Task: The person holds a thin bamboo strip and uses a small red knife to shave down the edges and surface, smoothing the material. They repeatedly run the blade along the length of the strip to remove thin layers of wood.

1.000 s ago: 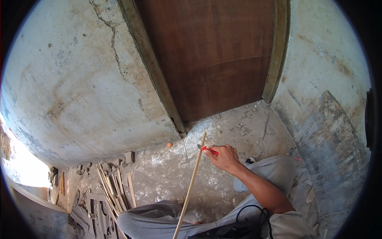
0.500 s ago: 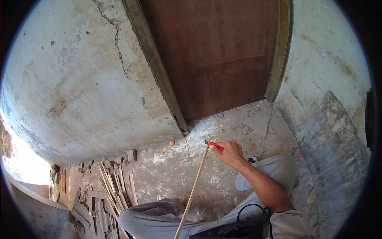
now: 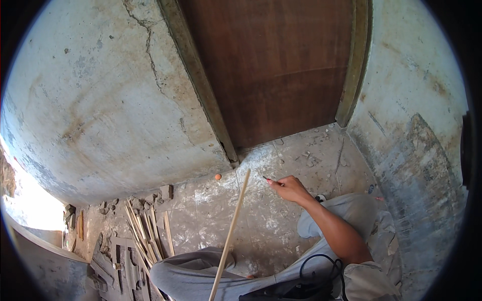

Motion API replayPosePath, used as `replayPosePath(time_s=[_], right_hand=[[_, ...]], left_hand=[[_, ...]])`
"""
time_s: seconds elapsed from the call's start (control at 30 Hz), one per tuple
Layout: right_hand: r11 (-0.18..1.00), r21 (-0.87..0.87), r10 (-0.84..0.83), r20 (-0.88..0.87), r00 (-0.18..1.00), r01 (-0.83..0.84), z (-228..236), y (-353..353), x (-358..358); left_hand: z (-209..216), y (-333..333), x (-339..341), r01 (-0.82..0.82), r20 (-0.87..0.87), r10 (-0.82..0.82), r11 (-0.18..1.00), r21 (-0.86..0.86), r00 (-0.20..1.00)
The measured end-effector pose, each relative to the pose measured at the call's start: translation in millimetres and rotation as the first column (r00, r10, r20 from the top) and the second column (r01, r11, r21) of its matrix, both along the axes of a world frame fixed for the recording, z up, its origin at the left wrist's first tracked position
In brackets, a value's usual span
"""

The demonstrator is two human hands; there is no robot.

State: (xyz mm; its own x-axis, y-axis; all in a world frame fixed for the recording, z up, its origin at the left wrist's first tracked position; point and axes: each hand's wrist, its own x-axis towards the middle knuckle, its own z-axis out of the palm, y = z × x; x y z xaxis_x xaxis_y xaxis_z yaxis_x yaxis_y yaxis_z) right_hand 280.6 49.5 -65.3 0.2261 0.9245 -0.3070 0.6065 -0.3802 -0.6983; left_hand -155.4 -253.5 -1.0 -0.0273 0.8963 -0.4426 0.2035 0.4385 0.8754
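Observation:
My right hand (image 3: 291,190) is closed around a small red-handled utility knife (image 3: 268,179), its dark blade pointing up and to the left. Most of the handle is hidden by the fingers. Just left of the blade, and apart from it, stands the upper end of a long, thin wooden strip (image 3: 231,233). The strip slants down past my lap to the lower edge, where its other end leaves the view. My left hand is out of view, so what supports the strip does not show.
A bundle of similar strips (image 3: 145,228) lies left of my bent knee, beside a grey slotted panel (image 3: 125,263). Rubble (image 3: 166,191) lines the wall foot. A small orange ball (image 3: 218,177) rests near the brown door (image 3: 281,75). A black cable (image 3: 321,257) loops across my lap.
The blade has come off the strip's tip, and my right hand has turned and moved slightly right. The strip's upper end has swung left and up.

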Motion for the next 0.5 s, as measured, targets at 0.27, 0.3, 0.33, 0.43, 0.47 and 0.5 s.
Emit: replayPosePath(time_s=[0.27, 0.3, 0.33, 0.43, 0.47, 0.5], right_hand=[[0.873, 0.441, 0.033, -0.476, 0.879, 0.206, 28.2, -12.3, -12.1], [0.870, 0.447, 0.035, -0.474, 0.880, 0.206, 33.8, -14.3, -11.6], [0.873, 0.424, 0.031, -0.542, 0.840, 0.241, 41.1, -17.0, -8.5], [0.880, 0.377, 0.047, -0.676, 0.736, 0.290, 52.0, -24.6, -8.0], [0.884, 0.358, 0.069, -0.735, 0.675, 0.299, 56.0, -26.3, -7.1], [0.883, 0.360, 0.067, -0.731, 0.679, 0.300, 59.4, -27.9, -7.7]], left_hand=[[19.9, 117.6, 37.2, 0.183, 0.283, -0.140, 0.974, -0.133, 0.949], [22.6, 132.6, 53.1, 0.189, 0.301, -0.165, 0.981, -0.052, 0.939], [27.2, 149.8, 71.7, 0.198, 0.320, -0.197, 0.980, 0.031, 0.927], [55.1, 200.0, 110.2, 0.295, 0.334, -0.262, 0.954, -0.050, 0.905], [55.1, 214.8, 122.8, 0.344, 0.342, -0.320, 0.939, -0.010, 0.884], [54.3, 228.7, 133.9, 0.347, 0.346, -0.323, 0.938, -0.007, 0.881]])
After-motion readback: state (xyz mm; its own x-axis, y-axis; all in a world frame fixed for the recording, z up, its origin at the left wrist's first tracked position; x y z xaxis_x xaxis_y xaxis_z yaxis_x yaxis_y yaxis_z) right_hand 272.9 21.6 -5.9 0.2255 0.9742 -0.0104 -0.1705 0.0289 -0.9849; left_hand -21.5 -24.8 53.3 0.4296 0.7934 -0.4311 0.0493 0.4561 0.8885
